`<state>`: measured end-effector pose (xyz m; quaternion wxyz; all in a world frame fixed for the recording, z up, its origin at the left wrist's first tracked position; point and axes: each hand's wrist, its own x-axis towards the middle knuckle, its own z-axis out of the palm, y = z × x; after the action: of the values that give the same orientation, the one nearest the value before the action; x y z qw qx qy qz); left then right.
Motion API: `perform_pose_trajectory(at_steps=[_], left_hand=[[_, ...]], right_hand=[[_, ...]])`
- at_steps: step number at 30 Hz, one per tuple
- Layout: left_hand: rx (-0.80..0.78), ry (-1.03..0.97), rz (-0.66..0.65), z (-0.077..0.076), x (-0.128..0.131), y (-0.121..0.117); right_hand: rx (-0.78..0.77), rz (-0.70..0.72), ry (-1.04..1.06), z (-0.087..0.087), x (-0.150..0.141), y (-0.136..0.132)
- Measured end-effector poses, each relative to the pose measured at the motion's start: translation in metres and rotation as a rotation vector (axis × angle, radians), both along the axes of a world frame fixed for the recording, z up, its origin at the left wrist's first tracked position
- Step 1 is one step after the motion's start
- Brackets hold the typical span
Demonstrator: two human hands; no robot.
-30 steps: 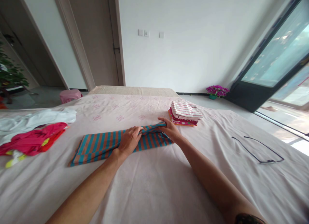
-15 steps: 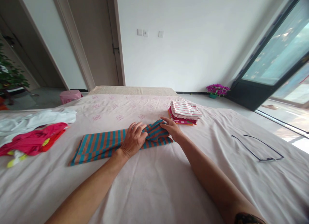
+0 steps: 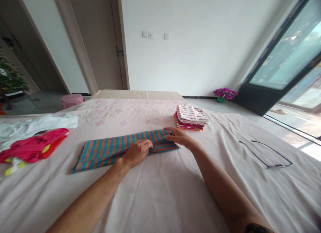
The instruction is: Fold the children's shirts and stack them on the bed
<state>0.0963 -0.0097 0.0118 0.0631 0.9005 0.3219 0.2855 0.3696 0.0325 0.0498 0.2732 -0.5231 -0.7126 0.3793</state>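
A garment with teal and brown stripes (image 3: 110, 149) lies folded into a long strip across the bed. My left hand (image 3: 138, 153) rests on its near edge right of the middle, fingers curled and pinching the fabric. At the strip's right end, my right hand (image 3: 177, 136) has its thumb and fingers closed on the far corner of the cloth. Just behind my right hand stands a stack of folded clothes (image 3: 192, 115), with a white, red-striped piece on top. What kind of garment the striped cloth is cannot be made out.
Crumpled white clothing (image 3: 40, 123) and pink-red clothing (image 3: 35, 146) lie at the left. A pair of eyeglasses (image 3: 276, 165) sits on the pale bedsheet (image 3: 155, 199) at the right. Beyond the bed are a pink stool (image 3: 72, 101) and potted purple flowers (image 3: 225, 94).
The bunched right part of the striped garment now lies flatter. My left hand has shifted from the cloth's upper part down to its near edge; my right hand stays at the right end.
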Motion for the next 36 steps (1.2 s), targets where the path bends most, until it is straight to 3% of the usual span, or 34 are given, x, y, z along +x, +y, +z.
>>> perform_pose_trajectory(at_steps=[5,9,13,15,22,27,31,36], left_hand=[[-0.066,-0.046,0.024,-0.001,-0.003,-0.001],[-0.14,-0.075,0.004,0.003,-0.001,-0.005],[-0.193,-0.117,0.048,0.011,0.005,-0.011],[-0.192,-0.115,0.048,0.013,0.006,-0.012],[-0.111,-0.07,0.072,0.01,0.004,-0.011],[-0.089,-0.071,0.093,0.008,0.008,-0.011],[-0.101,-0.194,0.16,0.006,0.01,-0.01],[-0.055,-0.24,0.256,0.004,0.008,-0.008]], right_hand=[[0.127,-0.06,-0.247,-0.01,0.0,0.006],[0.066,-0.091,-0.447,0.005,-0.005,-0.005],[0.278,-0.239,-0.752,0.023,-0.025,-0.024],[0.346,-0.243,-0.812,0.028,-0.035,-0.031],[0.214,-0.219,-0.861,0.037,-0.035,-0.037],[0.242,-0.144,-0.746,0.027,-0.026,-0.031],[0.373,-0.219,-0.366,0.014,-0.025,-0.017],[0.112,-0.134,0.165,0.01,-0.028,-0.009]])
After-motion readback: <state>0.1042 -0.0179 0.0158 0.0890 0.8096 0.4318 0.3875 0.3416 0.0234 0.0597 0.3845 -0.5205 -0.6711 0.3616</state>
